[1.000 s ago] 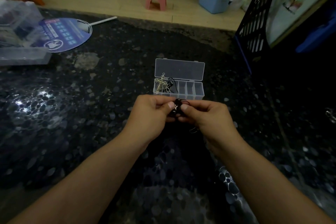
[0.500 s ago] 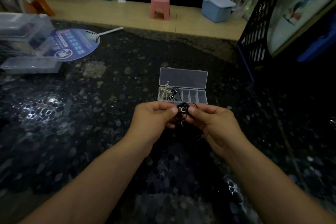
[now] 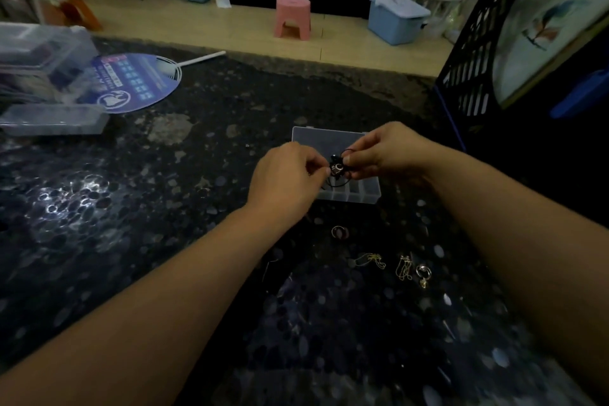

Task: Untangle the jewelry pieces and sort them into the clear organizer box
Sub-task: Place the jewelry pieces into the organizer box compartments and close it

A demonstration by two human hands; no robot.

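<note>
1. Step in hand, as we judged it: untangling. We held a small dark knot of cord and beads (image 3: 336, 169) above the clear organizer box (image 3: 357, 193), in front of its raised lid.
2. Left hand (image 3: 286, 180): fingers curled, thumb and forefinger pinched the left side of the knot.
3. Right hand (image 3: 384, 152): fingertips pinched the right side, where a thin black loop stood up from the bundle.
4. The box sat open on the dark speckled table (image 3: 131, 224). Our hands covered its left compartments, so we could not tell what lay in them; the right ones looked empty.
5. Unsorted pieces lay nearer to us, well apart from the box: a dark ring (image 3: 339, 232), a gold chain (image 3: 372, 259), a second gold chain (image 3: 404, 269), a silver ring (image 3: 423, 271).
6. Next move, our guess: ease the loop off the beads with small opposing pulls, no yanking, since thin cord tightens. Then drop each freed piece in its own compartment.
7. Writing: the blue hand fan (image 3: 135, 82) at far left carried a printed logo and text blocks, too blurred to read. No brand showed on the box.
</note>
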